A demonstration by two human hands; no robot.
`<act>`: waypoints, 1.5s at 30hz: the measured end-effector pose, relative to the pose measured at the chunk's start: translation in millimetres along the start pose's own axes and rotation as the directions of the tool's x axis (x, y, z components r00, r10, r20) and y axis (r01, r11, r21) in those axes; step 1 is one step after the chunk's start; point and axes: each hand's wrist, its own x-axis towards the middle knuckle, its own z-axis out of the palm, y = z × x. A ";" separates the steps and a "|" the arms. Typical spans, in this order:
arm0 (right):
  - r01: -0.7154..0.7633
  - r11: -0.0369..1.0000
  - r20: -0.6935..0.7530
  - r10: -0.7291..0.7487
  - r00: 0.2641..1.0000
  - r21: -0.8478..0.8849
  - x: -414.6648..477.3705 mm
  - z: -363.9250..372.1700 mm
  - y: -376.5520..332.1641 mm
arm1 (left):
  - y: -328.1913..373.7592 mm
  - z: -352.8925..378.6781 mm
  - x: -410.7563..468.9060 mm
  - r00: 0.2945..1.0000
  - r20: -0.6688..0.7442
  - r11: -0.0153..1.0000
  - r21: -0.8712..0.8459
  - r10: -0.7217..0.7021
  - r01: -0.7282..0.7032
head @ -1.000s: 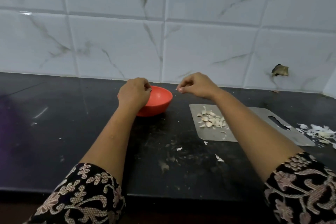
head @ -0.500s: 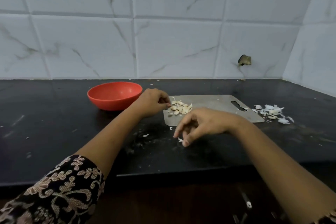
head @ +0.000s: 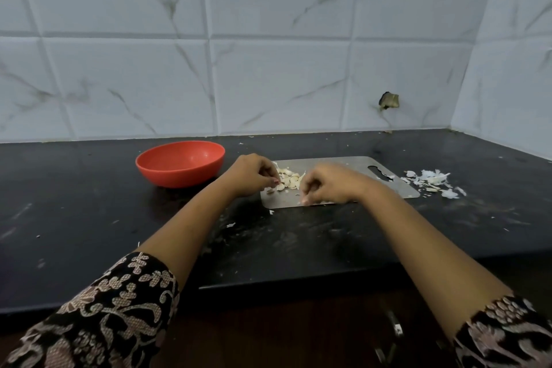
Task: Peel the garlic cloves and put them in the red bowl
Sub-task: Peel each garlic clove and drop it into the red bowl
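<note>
Back from the bowl [head: 179, 163] to the cloves [head: 289, 180] on the board [head: 397, 188]: left hand [head: 254, 175] grip pinches one, right hand [head: 325, 185] grip curled, contents unclear; another peel likely starting.

Black sleeves, beige-pink floral print: left sleeve [head: 98, 317] well behind my left hand [head: 251, 175], right sleeve [head: 504, 334] behind my right hand [head: 325, 185].

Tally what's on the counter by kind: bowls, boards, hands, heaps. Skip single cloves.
Bowls: 1, the red bowl
Boards: 1, the metal board
Hands: 2, left hand and right hand, both over the board
Heaps: 2, garlic heap on the board, peel heap on the counter right of it
Total: 6
</note>
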 end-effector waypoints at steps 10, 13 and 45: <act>-0.125 0.992 -0.163 0.128 0.978 0.031 48.1 -17.5 30.7 | -4.6 15.5 32.9 0.999 -0.030 1.000 0.008 -0.011 0.011; -0.135 0.991 -0.115 0.134 0.984 0.002 65.6 -8.6 33.1 | -10.8 20.3 34.9 0.999 -0.051 1.000 0.017 -0.005 0.006; 0.159 0.977 -0.489 -0.070 0.870 0.143 54.3 15.4 -1.8 | 7.1 22.0 27.1 0.966 -0.258 0.964 -0.248 0.027 -0.093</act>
